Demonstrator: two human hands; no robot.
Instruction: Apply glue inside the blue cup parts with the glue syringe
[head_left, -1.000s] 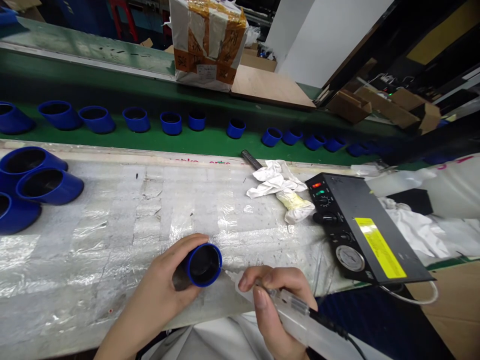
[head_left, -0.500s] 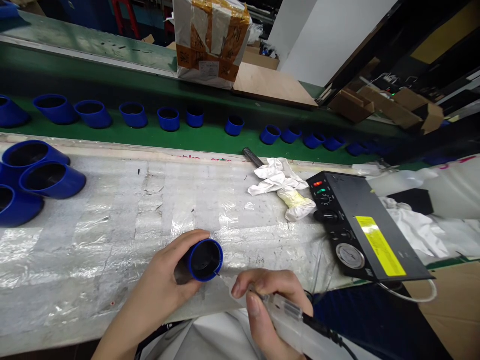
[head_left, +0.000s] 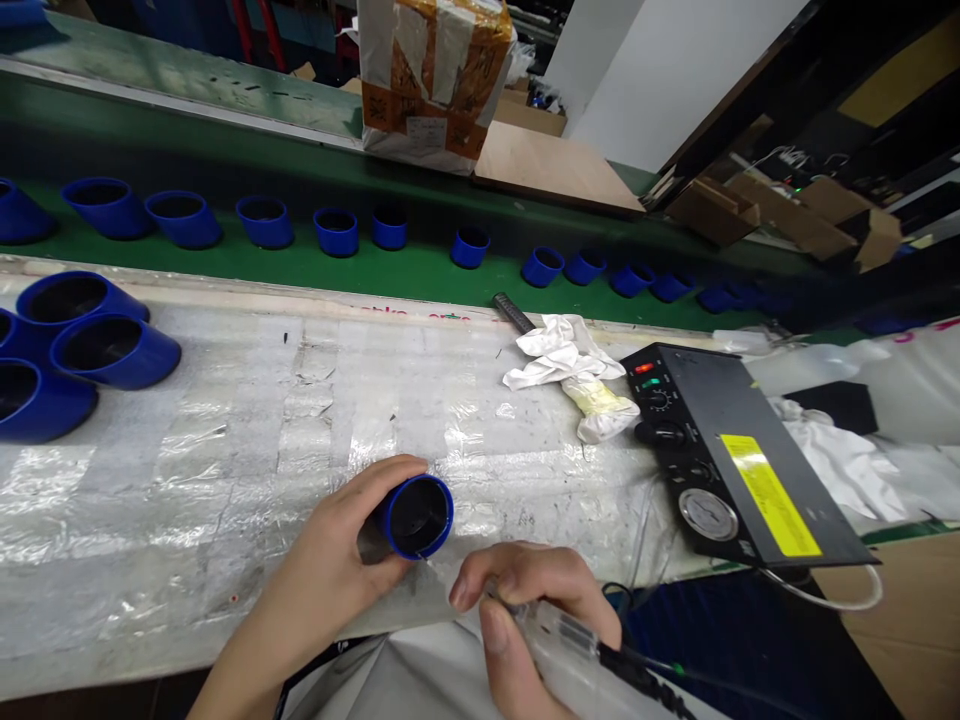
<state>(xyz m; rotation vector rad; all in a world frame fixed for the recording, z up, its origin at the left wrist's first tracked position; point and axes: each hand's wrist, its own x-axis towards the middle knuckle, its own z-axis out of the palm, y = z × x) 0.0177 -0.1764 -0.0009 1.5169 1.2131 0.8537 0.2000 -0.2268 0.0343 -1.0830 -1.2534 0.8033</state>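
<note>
My left hand (head_left: pixel 349 550) is wrapped round a blue cup (head_left: pixel 450 515) with a dark inside, its mouth tipped up towards me above the table's front part. In my right hand (head_left: pixel 536 610) is a translucent dispensing syringe (head_left: pixel 551 655), with a black cable running off its back end. The thumb and fingers close on the syringe body. Its thin tip reaches the near edge of the cup's rim; whether it touches is too small to tell.
More blue cups (head_left: pixel 116 350) cluster at the left, and a row of them (head_left: pixel 336 232) stands on the green belt (head_left: pixel 285 270). White gloves (head_left: pixel 566 355) lie before a black control box (head_left: pixel 757 460) with a gauge at the right. A taped carton (head_left: pixel 435 85) stands behind.
The syringe tip has moved left along the cup's rim, from its lower right to its bottom edge. My left hand keeps hold of the cup. The view has shifted slightly.
</note>
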